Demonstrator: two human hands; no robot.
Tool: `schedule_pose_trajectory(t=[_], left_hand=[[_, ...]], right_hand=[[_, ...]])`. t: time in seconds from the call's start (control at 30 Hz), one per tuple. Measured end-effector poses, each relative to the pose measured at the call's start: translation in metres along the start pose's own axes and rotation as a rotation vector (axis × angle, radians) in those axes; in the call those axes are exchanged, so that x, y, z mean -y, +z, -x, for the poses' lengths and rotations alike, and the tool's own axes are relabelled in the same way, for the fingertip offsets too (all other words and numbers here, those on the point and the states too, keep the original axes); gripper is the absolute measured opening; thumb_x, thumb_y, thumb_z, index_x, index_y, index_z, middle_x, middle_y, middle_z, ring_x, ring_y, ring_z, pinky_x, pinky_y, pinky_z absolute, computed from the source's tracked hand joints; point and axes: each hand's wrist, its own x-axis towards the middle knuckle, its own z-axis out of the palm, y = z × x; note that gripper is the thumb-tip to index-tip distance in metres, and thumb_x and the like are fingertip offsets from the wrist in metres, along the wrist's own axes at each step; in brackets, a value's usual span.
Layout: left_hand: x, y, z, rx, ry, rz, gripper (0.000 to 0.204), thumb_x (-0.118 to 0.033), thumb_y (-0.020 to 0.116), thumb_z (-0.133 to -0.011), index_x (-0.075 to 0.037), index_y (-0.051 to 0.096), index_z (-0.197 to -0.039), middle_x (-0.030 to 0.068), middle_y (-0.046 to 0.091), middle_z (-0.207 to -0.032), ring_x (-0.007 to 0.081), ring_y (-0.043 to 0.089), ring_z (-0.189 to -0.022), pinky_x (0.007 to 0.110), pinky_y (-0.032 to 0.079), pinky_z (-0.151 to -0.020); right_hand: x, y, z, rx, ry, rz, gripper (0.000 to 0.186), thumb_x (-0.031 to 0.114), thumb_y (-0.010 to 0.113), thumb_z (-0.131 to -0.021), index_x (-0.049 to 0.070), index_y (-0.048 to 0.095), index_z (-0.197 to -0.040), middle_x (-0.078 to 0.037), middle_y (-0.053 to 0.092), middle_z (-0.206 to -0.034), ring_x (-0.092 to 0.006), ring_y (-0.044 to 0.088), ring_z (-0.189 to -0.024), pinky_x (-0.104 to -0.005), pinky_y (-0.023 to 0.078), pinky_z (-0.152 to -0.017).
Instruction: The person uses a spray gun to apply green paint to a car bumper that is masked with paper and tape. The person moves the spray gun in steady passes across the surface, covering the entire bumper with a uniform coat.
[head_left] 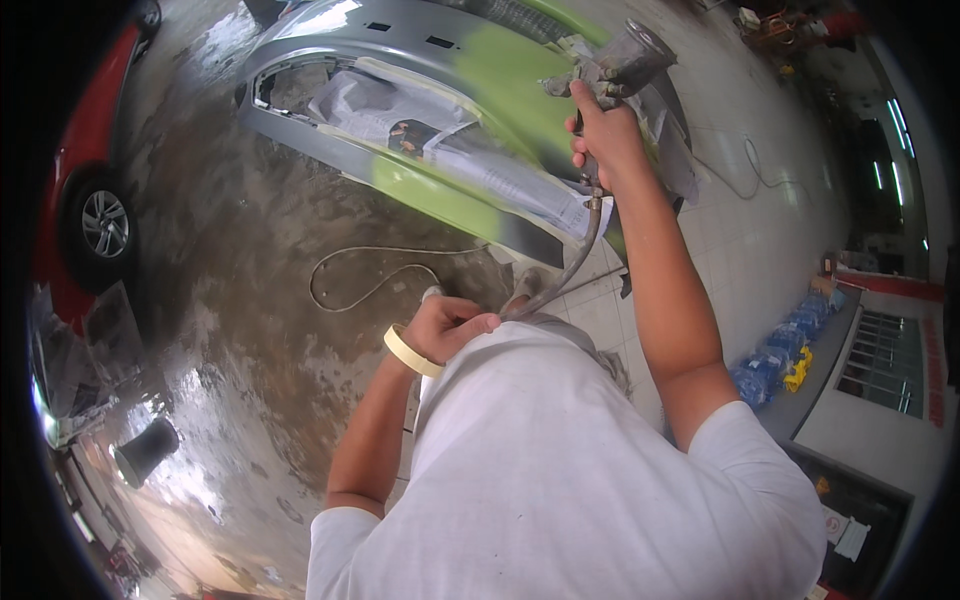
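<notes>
My right hand (607, 140) is stretched forward and wrapped round the handle of a spray gun (590, 90). A metal paint cup (640, 55) sits on top of the gun. From the handle's foot an air hose (575, 262) curves back toward my waist. There my left hand (447, 328) is closed, its thumb tip at the hose; the grip is partly hidden. A roll of pale masking tape (411, 352) circles my left wrist. Ahead lies a car bumper (500, 75), grey with light green patches, its openings covered with masking paper (500, 165).
A thin hose (318, 275) loops on the wet, stained floor at the left. A red car (85, 130) stands at the far left, and a dark cylinder (147, 452) lies nearer. Blue water bottles (770, 365) line a ledge at the right.
</notes>
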Motion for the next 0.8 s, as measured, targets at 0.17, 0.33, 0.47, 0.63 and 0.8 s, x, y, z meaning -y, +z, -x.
schedule_pose_trajectory(t=[0.17,0.33,0.47,0.63,0.8], left_hand=[[0.006,-0.011,0.009,-0.159,-0.001,0.067,0.039,-0.032,0.073,-0.096,0.004,0.073,-0.081,0.0064,0.052,-0.058,0.0097,0.043,-0.059,0.032,0.038,-0.054],[0.009,-0.013,0.006,-0.224,0.019,0.17,0.04,-0.032,0.072,-0.097,0.004,0.072,-0.08,0.0064,0.052,-0.058,0.009,0.043,-0.06,0.032,0.038,-0.054],[0.005,-0.015,-0.002,-0.134,-0.016,0.07,0.04,-0.032,0.074,-0.096,0.004,0.071,-0.077,0.0043,0.048,-0.056,0.0089,0.04,-0.058,0.032,0.036,-0.052],[0.002,0.003,-0.023,0.013,0.045,0.022,0.041,-0.031,0.076,-0.093,0.004,0.069,-0.073,0.0034,0.042,-0.053,0.0098,0.035,-0.054,0.033,0.033,-0.049],[-0.005,0.016,-0.053,0.212,0.097,-0.082,0.04,-0.033,0.078,-0.091,0.004,0.072,-0.075,0.0112,0.056,-0.055,0.0134,0.044,-0.052,0.034,0.039,-0.051]], right_hand=[[0.018,0.04,-0.012,0.065,-0.023,-0.05,0.039,0.038,0.068,-0.099,0.001,0.057,-0.106,-0.009,0.059,-0.078,-0.0113,0.047,-0.047,-0.0314,0.043,-0.04],[0.018,0.044,-0.023,0.011,-0.027,-0.131,0.036,0.035,0.066,-0.1,-0.001,0.059,-0.104,-0.01,0.061,-0.073,-0.0138,0.049,-0.046,-0.0337,0.043,-0.038],[0.005,0.016,-0.021,-0.048,0.008,-0.123,0.036,0.036,0.066,-0.1,0.0,0.06,-0.104,-0.009,0.062,-0.072,-0.0132,0.048,-0.045,-0.0336,0.043,-0.038],[-0.015,-0.041,0.0,-0.112,0.089,-0.079,0.038,0.04,0.067,-0.1,0.005,0.056,-0.109,-0.007,0.06,-0.077,-0.0096,0.045,-0.047,-0.0304,0.04,-0.04],[-0.033,-0.094,0.022,-0.259,0.119,-0.129,0.035,0.037,0.066,-0.101,0.003,0.058,-0.103,-0.007,0.06,-0.073,-0.0115,0.046,-0.044,-0.0313,0.04,-0.037]])
